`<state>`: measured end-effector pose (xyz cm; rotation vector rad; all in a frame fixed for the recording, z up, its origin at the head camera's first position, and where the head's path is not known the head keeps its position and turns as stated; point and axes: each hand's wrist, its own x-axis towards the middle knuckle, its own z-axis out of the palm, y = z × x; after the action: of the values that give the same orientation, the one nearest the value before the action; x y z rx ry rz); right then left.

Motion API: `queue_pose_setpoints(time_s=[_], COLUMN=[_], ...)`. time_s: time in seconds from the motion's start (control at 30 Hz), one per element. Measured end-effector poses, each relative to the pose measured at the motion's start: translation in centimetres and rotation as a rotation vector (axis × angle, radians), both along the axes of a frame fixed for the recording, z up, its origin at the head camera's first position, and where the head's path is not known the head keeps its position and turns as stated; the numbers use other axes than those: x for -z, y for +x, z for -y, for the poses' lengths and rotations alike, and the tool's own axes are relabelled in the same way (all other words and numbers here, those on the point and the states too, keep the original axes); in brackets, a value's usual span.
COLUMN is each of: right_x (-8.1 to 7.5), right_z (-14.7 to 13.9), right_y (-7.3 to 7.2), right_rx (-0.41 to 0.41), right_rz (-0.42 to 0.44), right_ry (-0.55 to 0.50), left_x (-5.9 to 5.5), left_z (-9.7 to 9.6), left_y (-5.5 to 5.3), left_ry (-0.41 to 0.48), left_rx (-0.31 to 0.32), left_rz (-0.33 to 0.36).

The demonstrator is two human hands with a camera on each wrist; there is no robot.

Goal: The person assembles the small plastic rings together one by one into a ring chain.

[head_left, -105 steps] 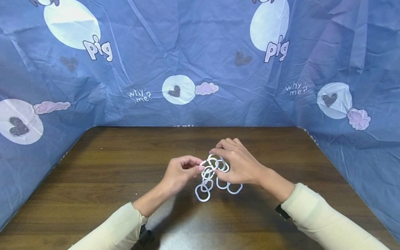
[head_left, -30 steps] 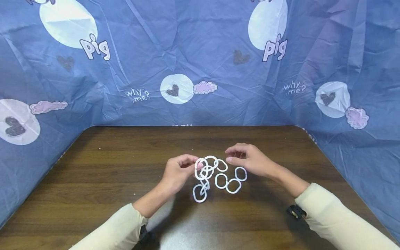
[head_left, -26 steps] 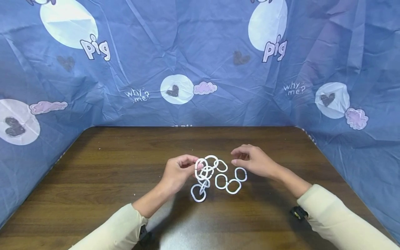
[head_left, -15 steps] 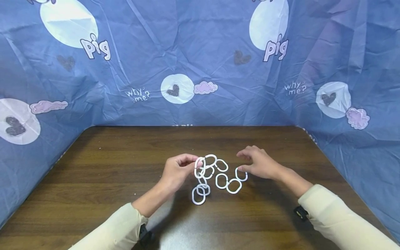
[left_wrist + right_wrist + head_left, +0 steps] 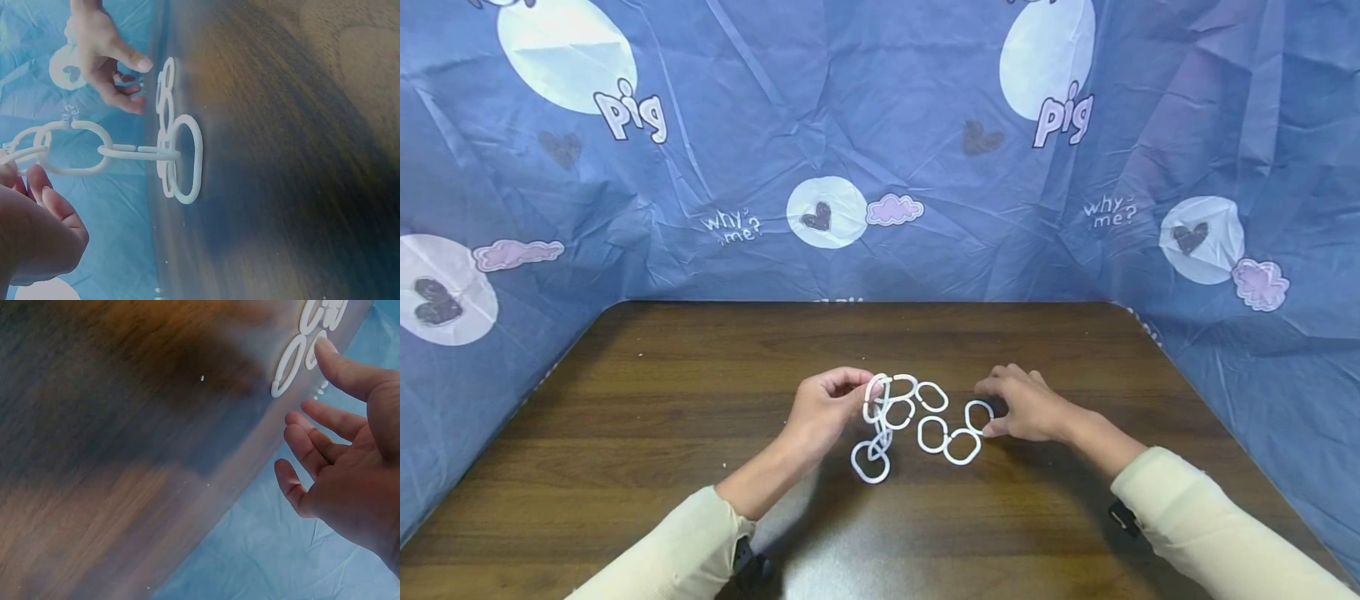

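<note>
My left hand (image 5: 822,413) pinches the top of a chain of white oval plastic links (image 5: 132,155) between thumb and fingers. The chain hangs down, and its lowest link (image 5: 197,164) is close to or touching the table; I cannot tell which. To the right, my right hand (image 5: 1032,407) is held low with fingers spread around the rightmost white link (image 5: 967,416). In the right wrist view that hand's fingers are loosely bent and grip nothing. Two more links, a middle one (image 5: 962,463) and a left one (image 5: 920,435), lie beside it; whether they are joined is unclear.
Behind the chain, more white links (image 5: 942,392) lie on the brown wooden table (image 5: 700,358). Some overlap the chain in the head view. A blue printed cloth (image 5: 865,108) closes off the back and both sides.
My right hand has let go of the links it was handling, moved right, and lowered toward the rightmost link. My left hand keeps its pinch while the hanging chain swings slightly left.
</note>
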<state>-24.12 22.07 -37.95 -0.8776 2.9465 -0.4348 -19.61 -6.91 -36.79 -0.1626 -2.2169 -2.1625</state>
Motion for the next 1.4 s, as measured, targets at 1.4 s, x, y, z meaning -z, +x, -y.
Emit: queue_pose_setpoints(time_s=[1.4], right_x=[2.8], right_z=[0.0], right_y=[-0.5], right_rx=[-0.074], right_rz=[-0.102], right_ry=[-0.015], left_x=[0.4], left_z=[0.1], left_y=[-0.2], left_ry=[0.123], left_rx=[0.039], left_rz=[0.04])
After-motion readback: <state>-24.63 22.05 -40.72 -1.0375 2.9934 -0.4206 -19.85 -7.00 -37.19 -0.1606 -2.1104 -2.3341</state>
